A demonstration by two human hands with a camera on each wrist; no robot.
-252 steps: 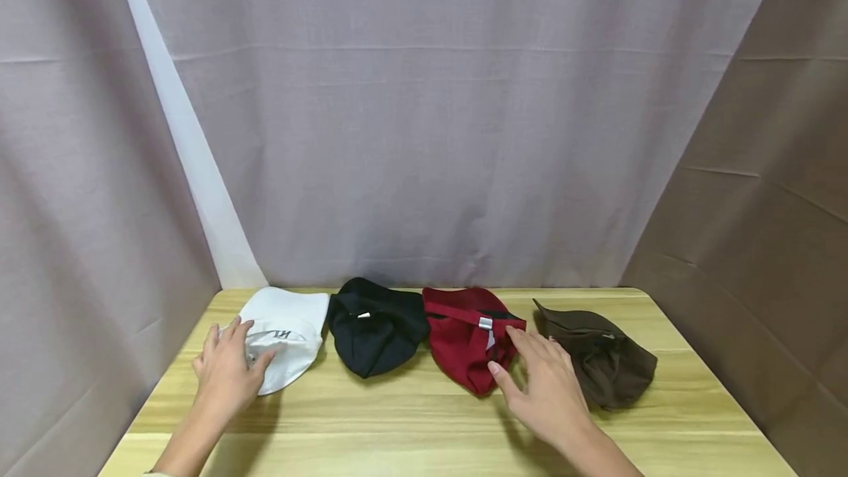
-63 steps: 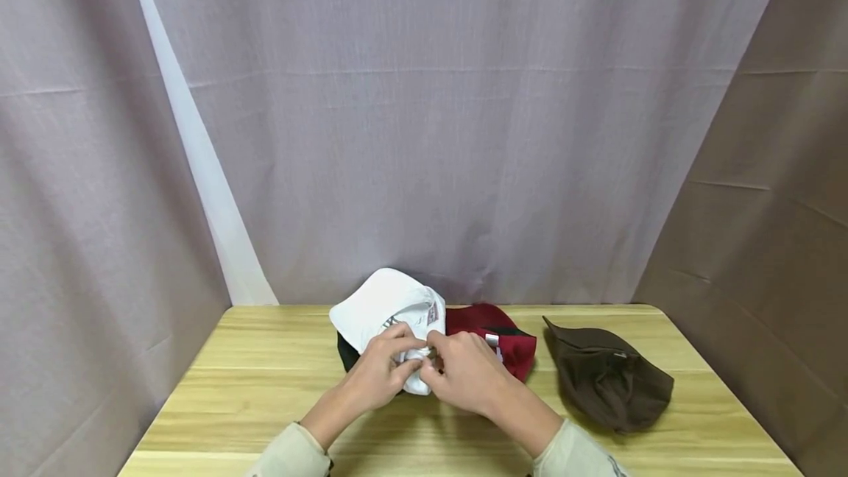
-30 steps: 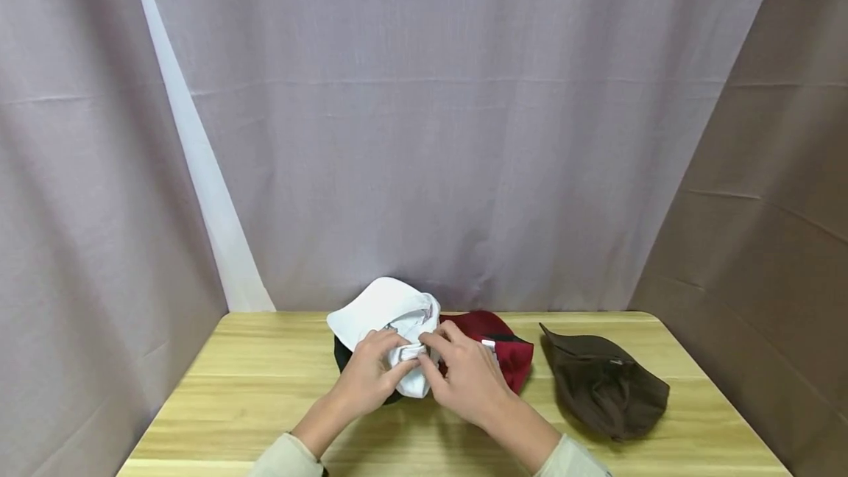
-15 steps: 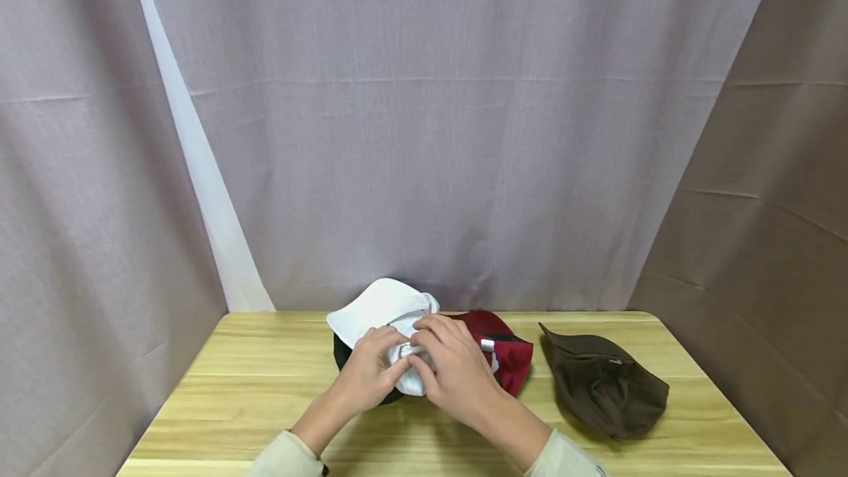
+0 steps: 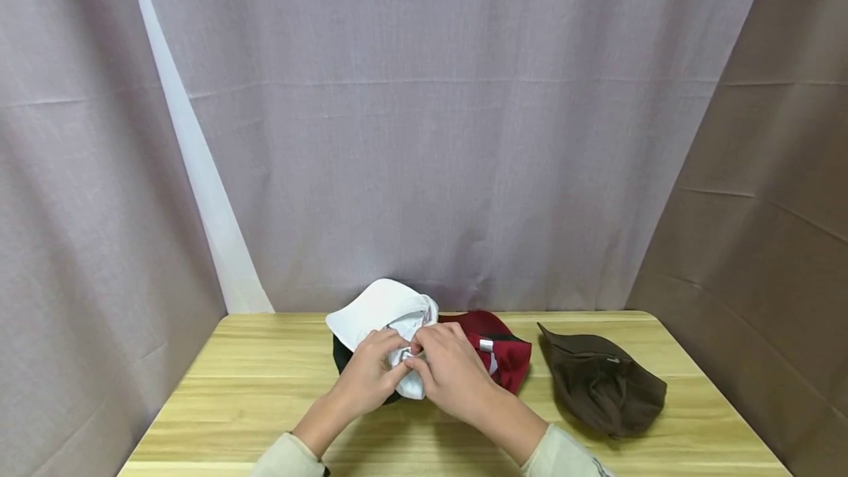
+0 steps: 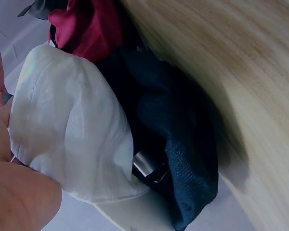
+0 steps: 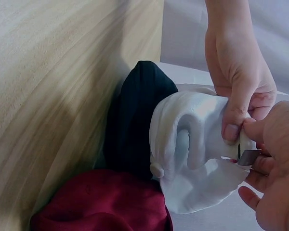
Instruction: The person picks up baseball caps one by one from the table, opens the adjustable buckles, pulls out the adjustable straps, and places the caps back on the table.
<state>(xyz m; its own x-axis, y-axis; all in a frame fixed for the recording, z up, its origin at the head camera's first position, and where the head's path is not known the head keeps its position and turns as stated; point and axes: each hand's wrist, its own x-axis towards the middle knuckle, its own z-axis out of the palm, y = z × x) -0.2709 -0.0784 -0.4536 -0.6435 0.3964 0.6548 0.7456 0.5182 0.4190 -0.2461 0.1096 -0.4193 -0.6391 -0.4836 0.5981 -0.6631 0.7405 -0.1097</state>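
Observation:
A white cap (image 5: 380, 308) is held up over the black cap (image 5: 341, 353), its brim pointing to the back left. My left hand (image 5: 371, 368) pinches the strap at the back of the white cap; its thumb lies along the strap in the right wrist view. Opposite it, my right hand (image 5: 453, 370) pinches the same strap beside a metal buckle (image 7: 249, 157). In the left wrist view the black cap shows its own metal buckle (image 6: 145, 163). Just right of my right hand lies the red cap (image 5: 510, 359), partly covered by that hand in the head view.
A dark brown cap (image 5: 606, 389) lies apart at the right side of the wooden table (image 5: 252, 389). Grey curtains (image 5: 450, 168) hang behind the table and on its left, with a brown curtain (image 5: 762, 278) on the right.
Earlier the white cap lay at the left; it has since moved right, over the black cap. Both hands have come together on its strap. In the last second only the fingers shifted slightly.

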